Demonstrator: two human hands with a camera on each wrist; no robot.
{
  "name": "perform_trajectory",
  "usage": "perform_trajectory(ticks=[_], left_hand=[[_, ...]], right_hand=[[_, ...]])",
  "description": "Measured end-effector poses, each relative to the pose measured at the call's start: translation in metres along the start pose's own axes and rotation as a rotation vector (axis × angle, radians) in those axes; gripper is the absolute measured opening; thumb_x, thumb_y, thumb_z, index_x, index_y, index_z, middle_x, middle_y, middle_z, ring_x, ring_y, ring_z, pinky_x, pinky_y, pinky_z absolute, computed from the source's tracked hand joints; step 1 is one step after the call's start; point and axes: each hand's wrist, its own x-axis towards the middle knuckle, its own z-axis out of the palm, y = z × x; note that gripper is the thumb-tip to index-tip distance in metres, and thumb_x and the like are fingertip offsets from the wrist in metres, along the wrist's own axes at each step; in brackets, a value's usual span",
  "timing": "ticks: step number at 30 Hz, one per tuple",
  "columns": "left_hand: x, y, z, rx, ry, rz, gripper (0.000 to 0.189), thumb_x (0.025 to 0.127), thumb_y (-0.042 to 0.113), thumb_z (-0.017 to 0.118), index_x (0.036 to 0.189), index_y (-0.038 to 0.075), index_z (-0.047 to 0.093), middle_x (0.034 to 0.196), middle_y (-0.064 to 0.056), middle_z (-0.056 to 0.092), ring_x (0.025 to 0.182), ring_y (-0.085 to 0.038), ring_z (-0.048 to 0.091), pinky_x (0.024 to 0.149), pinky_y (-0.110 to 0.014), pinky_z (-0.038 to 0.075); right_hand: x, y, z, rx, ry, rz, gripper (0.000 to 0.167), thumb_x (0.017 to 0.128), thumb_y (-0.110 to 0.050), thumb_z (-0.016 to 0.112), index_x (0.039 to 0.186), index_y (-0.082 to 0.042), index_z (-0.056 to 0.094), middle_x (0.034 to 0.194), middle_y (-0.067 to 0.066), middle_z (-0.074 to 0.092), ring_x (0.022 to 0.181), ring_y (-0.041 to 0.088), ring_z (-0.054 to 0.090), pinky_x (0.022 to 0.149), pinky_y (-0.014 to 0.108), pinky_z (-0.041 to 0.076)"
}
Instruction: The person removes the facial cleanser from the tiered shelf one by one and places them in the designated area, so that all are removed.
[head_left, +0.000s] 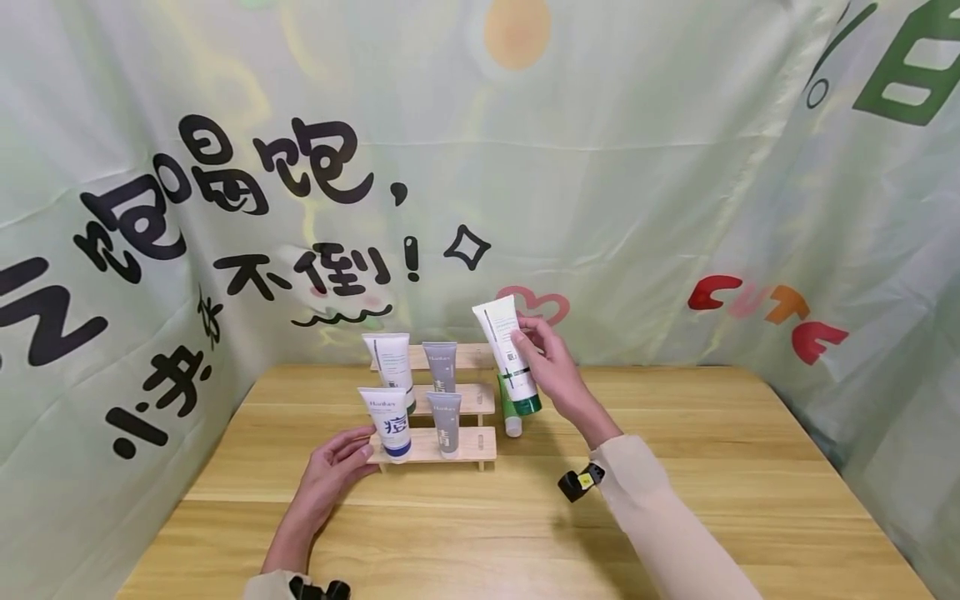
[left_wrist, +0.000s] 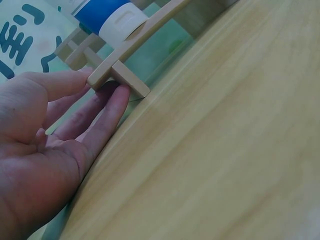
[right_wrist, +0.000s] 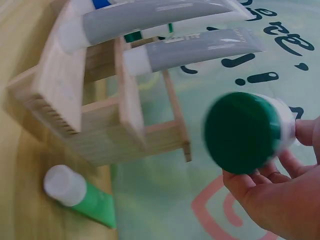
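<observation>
In the head view my right hand grips a white squeeze tube with a green cap, tilted cap-down, at the upper right of a three-tier wooden display rack. The right wrist view shows its green cap toward the camera, with thumb and fingers round the body. My left hand holds the left end of the lowest tier; in the left wrist view its fingertips lie against the plank end and leg. On the lowest tier stand a white tube with a blue cap and a grey tube.
Higher on the rack stand another white tube and a second grey tube. A green tube with a white cap is right of the rack, partly hidden behind the held tube. A printed curtain hangs behind the wooden table.
</observation>
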Motion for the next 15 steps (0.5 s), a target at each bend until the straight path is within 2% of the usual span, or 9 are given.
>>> perform_trajectory(ticks=[5, 8, 12, 15], left_hand=[[0.001, -0.003, 0.0, 0.001, -0.008, 0.0, 0.051, 0.09, 0.017, 0.071, 0.136, 0.003, 0.053, 0.132, -0.014, 0.057, 0.108, -0.017, 0.064, 0.092, -0.037, 0.06], [0.001, -0.003, 0.0, -0.004, -0.008, -0.001, 0.051, 0.09, 0.017, 0.071, 0.136, 0.003, 0.053, 0.132, -0.014, 0.058, 0.107, -0.017, 0.064, 0.092, -0.037, 0.06], [0.001, -0.003, -0.001, -0.022, -0.007, 0.006, 0.049, 0.09, 0.015, 0.071, 0.134, 0.003, 0.054, 0.129, -0.013, 0.059, 0.107, -0.019, 0.065, 0.092, -0.038, 0.06], [0.001, -0.003, -0.001, -0.025, -0.008, 0.011, 0.049, 0.09, 0.015, 0.071, 0.134, 0.002, 0.054, 0.127, -0.011, 0.06, 0.107, -0.019, 0.065, 0.091, -0.039, 0.06]], right_hand=[[-0.005, 0.014, -0.006, 0.018, 0.047, 0.07, 0.034, 0.104, -0.035, 0.048, 0.134, -0.021, 0.053, 0.113, 0.019, 0.061, 0.087, 0.024, 0.061, 0.063, 0.032, 0.058], [-0.008, 0.021, -0.011, 0.026, 0.06, 0.119, 0.033, 0.103, -0.036, 0.049, 0.133, -0.021, 0.055, 0.114, 0.019, 0.061, 0.083, 0.021, 0.062, 0.06, 0.031, 0.058], [-0.013, 0.027, -0.018, 0.06, 0.028, 0.196, 0.036, 0.103, -0.03, 0.048, 0.137, -0.018, 0.052, 0.116, 0.02, 0.057, 0.079, 0.02, 0.061, 0.06, 0.03, 0.056], [-0.017, 0.03, -0.024, 0.087, -0.019, 0.255, 0.043, 0.098, -0.021, 0.048, 0.141, -0.018, 0.049, 0.121, 0.022, 0.053, 0.078, 0.022, 0.059, 0.06, 0.03, 0.055]])
